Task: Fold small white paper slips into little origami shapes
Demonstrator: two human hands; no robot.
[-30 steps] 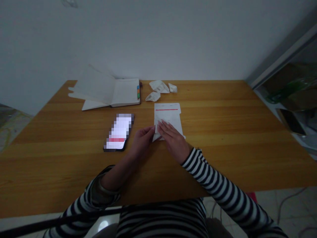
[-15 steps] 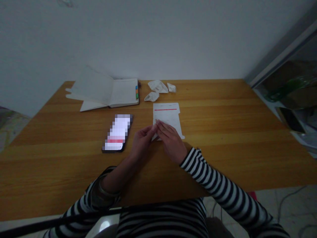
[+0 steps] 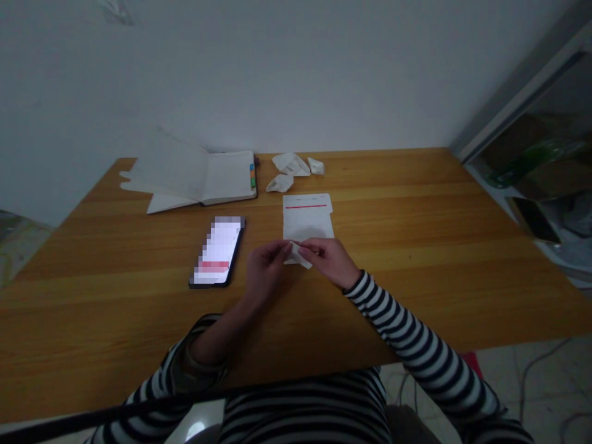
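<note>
A white sheet of paper (image 3: 308, 216) with a red line near its far edge lies on the wooden table (image 3: 416, 246). Its near edge is folded up. My left hand (image 3: 266, 268) and my right hand (image 3: 330, 262) meet at that near edge, and both pinch the folded part between fingertips. A phone (image 3: 217, 250) with a lit screen lies flat just left of my left hand.
An open notebook (image 3: 194, 179) with coloured tabs sits at the back left. Three crumpled paper pieces (image 3: 291, 169) lie behind the sheet. A shelf with a dark phone (image 3: 531, 219) and green things stands to the right. The wall is right behind the table.
My right hand lifted off the sheet, where it lay flat, and now pinches the folded near edge. The near part of the paper has come up off the table.
</note>
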